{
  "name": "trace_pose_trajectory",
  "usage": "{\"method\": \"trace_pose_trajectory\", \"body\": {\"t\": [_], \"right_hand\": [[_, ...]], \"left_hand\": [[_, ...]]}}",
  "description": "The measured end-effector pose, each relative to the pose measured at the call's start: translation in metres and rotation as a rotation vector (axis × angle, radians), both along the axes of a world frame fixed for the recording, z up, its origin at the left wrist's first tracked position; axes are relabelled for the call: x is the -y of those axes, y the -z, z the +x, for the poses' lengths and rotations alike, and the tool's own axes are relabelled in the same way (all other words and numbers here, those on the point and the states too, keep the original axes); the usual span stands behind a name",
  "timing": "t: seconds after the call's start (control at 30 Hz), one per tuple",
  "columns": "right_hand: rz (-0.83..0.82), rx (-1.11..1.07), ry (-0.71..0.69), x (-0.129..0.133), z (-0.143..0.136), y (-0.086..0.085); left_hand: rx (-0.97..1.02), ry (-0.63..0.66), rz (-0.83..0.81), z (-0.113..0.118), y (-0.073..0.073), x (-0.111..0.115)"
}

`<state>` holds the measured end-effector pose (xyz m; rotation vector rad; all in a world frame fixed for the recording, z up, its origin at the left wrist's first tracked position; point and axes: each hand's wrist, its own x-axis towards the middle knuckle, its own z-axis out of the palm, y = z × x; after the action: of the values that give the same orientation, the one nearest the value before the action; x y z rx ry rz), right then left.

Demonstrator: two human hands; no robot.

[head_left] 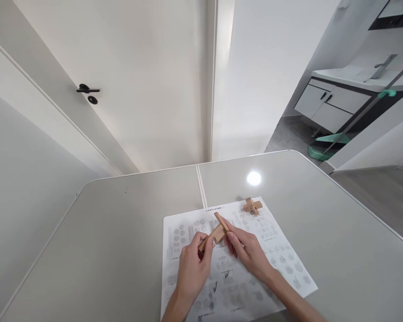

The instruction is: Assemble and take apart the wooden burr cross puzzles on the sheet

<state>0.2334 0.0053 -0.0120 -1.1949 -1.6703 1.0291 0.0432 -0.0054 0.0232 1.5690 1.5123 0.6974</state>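
Above a printed white sheet (235, 290), my two hands are close together around light-brown wooden pieces. My left hand (195, 264) pinches a notched wooden piece (217, 233) at its lower left end. Between the thumb and fingers of my right hand (246, 248) is a slim wooden stick (221, 221), tilted across the upper right end of the notched piece. Whether the two pieces are joined, I cannot tell. A small cross-shaped wooden assembly (252, 206) rests at the sheet's upper right corner.
The grey table (121, 250) has a pale rim and a seam running away from the sheet. Behind it stands a white door with a black handle (88, 90). At the right, a doorway shows a sink cabinet (336, 100) and a green dustpan (319, 153).
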Motion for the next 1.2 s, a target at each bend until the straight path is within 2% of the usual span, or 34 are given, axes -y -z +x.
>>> {"method": "trace_pose_trajectory", "body": {"t": [0.13, 0.33, 0.47, 0.6, 0.87, 1.2], "right_hand": [[0.025, 0.093, -0.053, 0.005, -0.008, -0.016], [0.062, 0.204, -0.159, 0.014, -0.017, -0.053], [0.098, 0.243, -0.179, 0.023, -0.022, -0.067], [0.153, 0.293, -0.158, 0.033, -0.024, -0.073], [0.173, 0.246, -0.189, 0.057, -0.019, -0.078], [0.191, 0.163, -0.14, 0.067, -0.022, -0.077]], "left_hand": [[0.003, 0.041, -0.022, -0.009, -0.009, 0.008], [0.072, 0.124, -0.033, -0.033, -0.036, 0.017], [0.145, 0.124, -0.021, -0.038, -0.047, 0.025], [0.181, 0.105, 0.01, -0.036, -0.05, 0.034], [0.231, 0.159, -0.02, -0.033, -0.065, 0.048], [0.238, 0.118, 0.009, -0.011, -0.065, 0.054]]}}
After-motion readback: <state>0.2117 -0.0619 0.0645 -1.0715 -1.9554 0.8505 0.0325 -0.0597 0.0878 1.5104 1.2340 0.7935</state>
